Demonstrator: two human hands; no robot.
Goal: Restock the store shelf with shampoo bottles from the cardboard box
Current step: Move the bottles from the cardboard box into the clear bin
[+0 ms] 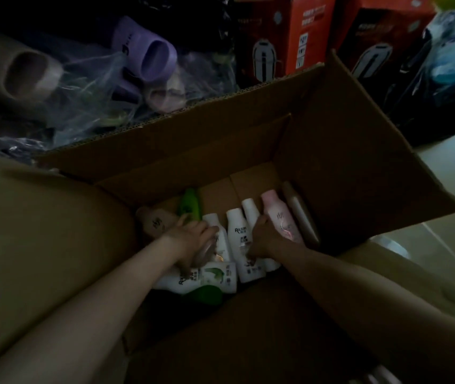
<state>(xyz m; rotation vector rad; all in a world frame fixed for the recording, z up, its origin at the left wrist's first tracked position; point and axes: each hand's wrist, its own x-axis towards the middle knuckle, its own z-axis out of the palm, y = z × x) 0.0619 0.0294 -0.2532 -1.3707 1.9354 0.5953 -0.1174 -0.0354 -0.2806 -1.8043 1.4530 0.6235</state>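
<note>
Forearms lowered, left hand grips bottle, right hand on white bottle (dim)

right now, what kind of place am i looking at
Probably a shop's stockroom or back storage corner, dimly lit. An open cardboard box holds loose shampoo bottles, plastic-bagged slippers are piled behind it, and red retail cartons stand at the back.

My left arm and right arm are bare all the way up. My left hand and right hand are bare too. It is dim, so small marks are hard to see.
</note>
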